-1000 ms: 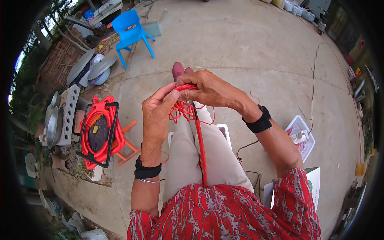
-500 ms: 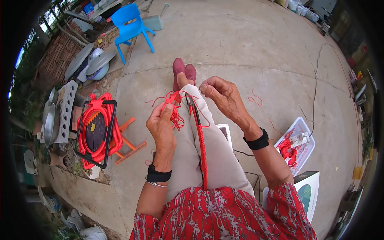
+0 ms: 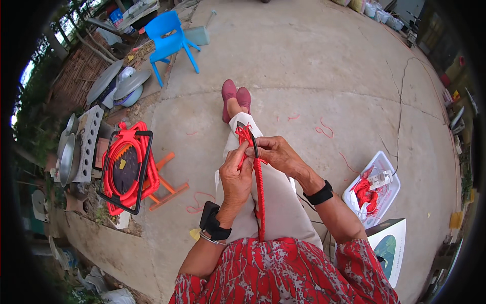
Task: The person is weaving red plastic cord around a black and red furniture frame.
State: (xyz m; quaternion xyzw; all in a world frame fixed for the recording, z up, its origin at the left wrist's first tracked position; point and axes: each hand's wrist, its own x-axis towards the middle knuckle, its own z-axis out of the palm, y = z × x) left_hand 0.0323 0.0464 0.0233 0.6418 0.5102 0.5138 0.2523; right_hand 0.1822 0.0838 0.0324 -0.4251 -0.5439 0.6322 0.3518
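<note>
one red cord bunch (image 3: pixel 244 134) pokes past l fingers (image 3: pixel 236 158), r fingers (image 3: pixel 267 143) adj

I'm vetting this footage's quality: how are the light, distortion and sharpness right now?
Head view: soft, even light on the concrete floor; head view: edges bend toward the black fisheye rim, a bright patch washed out at far left; head view: left hand fairly crisp, though red strands at its fingertips blend together.

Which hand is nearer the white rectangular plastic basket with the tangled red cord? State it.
Right. The right hand is to the left of the basket; the left hand is farther left, on the side of the right hand away from it.
</note>
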